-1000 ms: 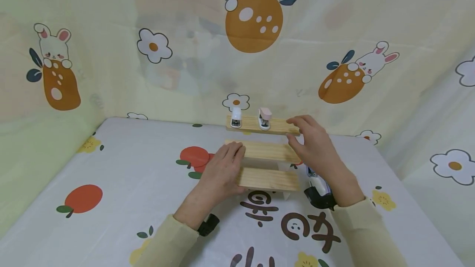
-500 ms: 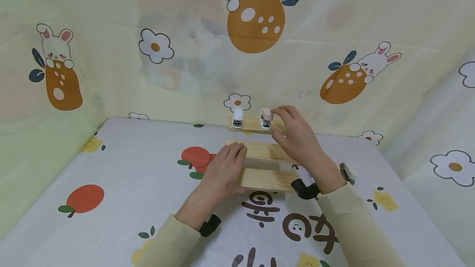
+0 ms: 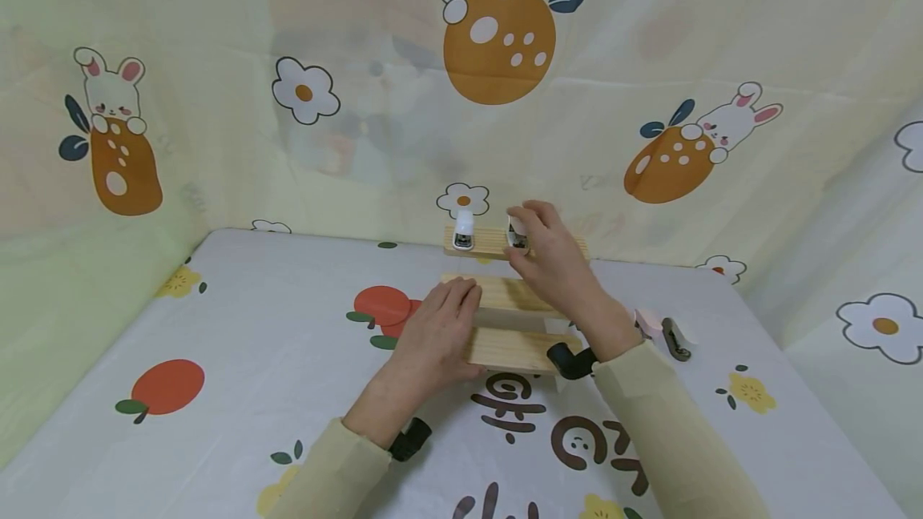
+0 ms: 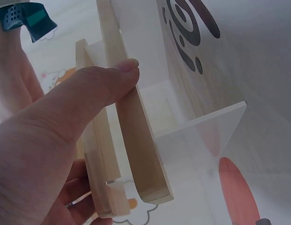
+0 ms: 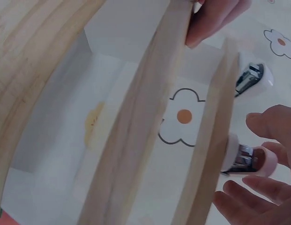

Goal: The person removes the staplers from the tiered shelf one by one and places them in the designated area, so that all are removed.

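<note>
A stepped three-board wooden display rack (image 3: 515, 349) with whitish side panels stands on the table. My left hand (image 3: 438, 331) grips its left end, thumb over the lowest board's edge (image 4: 143, 150) and fingers behind the board above. On the top board are two mini staplers, a white stapler (image 3: 464, 231) at left and a pink stapler (image 5: 250, 159) right of it. My right hand (image 3: 551, 263) is around the pink stapler, partly hiding it in the head view. In the right wrist view its fingers are spread about the stapler, with a gap beside the thumb.
Right of the rack, behind my right wrist, lie another pink stapler (image 3: 647, 323) and a dark stapler (image 3: 678, 340). A printed cloth covers the table (image 3: 238, 319), and a patterned curtain (image 3: 375, 150) hangs close behind the top board.
My right hand has moved left along the top board, from its right end to the pink stapler. The staplers right of the rack have come into view. My left hand keeps its grip.
</note>
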Demonstrator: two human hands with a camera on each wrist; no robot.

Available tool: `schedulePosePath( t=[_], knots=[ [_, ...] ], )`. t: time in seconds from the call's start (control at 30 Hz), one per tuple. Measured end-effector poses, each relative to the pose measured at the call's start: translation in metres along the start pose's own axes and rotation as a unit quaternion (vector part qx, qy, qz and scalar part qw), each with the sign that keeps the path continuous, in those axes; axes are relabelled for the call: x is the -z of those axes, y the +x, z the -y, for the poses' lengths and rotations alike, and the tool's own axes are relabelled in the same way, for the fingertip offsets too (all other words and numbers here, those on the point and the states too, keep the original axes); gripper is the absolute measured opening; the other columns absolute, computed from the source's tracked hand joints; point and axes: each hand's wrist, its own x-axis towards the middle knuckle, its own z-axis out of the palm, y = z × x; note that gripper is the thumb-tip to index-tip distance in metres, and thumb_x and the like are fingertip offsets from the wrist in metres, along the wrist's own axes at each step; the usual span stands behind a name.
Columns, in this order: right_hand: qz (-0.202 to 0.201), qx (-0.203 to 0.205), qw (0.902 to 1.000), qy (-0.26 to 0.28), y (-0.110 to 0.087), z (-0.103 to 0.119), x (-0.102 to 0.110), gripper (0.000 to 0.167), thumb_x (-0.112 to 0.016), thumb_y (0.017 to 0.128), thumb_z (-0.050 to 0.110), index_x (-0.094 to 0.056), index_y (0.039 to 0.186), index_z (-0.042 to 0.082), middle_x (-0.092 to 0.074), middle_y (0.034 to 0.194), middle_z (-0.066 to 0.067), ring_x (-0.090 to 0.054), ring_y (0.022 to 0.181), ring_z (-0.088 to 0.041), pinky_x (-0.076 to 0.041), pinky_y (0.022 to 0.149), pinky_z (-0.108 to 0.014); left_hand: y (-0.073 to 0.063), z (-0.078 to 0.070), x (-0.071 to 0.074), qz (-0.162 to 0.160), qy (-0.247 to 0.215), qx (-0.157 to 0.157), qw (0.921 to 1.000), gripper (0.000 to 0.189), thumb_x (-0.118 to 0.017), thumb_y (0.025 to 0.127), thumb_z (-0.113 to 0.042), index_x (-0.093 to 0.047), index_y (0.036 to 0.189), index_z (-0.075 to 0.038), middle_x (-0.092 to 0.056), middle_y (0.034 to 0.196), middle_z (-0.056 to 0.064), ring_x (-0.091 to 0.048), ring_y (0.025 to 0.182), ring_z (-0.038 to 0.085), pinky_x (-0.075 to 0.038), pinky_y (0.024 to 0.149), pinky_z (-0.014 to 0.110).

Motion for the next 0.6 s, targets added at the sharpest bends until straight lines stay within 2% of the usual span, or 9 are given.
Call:
schedulePosePath(
  t=[0.33, 0.5, 0.6],
  knots=[
    [0.005, -0.017, 0.9998, -0.004, 0.003, -0.003, -0.010, 0.049, -0.066, 0.094, 0.013, -0.050, 0.138, -0.001, -0.041, 0.143, -0.024, -0.063, 0.106, -0.038, -0.057, 0.088, -0.047, -0.001, -0.001, 0.000, 0.002, 0.001, 0.000, 1.0000, 0.109, -0.092, 0.059, -0.051, -0.045, 0.144, -0.002, -0.048, 0.146, 0.009, -0.043, 0.137, 0.024, -0.035, 0.120, 0.032],
    [-0.018, -0.007, 0.9998, -0.003, 0.003, -0.005, -0.013, 0.041, -0.065, 0.095, 0.010, -0.053, 0.132, -0.002, -0.045, 0.138, -0.023, -0.063, 0.106, -0.039, -0.057, 0.088, -0.049, 0.000, -0.001, 0.000, 0.008, -0.002, 0.003, 1.0000, 0.110, -0.092, 0.059, -0.051, -0.044, 0.144, -0.001, -0.048, 0.146, 0.009, -0.043, 0.138, 0.024, -0.034, 0.120, 0.032],
    [-0.041, 0.005, 0.9991, -0.005, 0.004, -0.006, -0.015, 0.036, -0.064, 0.094, 0.006, -0.056, 0.128, -0.002, -0.049, 0.135, -0.023, -0.064, 0.102, -0.039, -0.058, 0.084, -0.047, 0.000, 0.000, 0.001, 0.008, -0.005, 0.002, 1.0000, 0.110, -0.092, 0.059, -0.051, -0.044, 0.144, -0.001, -0.048, 0.146, 0.010, -0.043, 0.138, 0.024, -0.034, 0.120, 0.033]
  ],
)
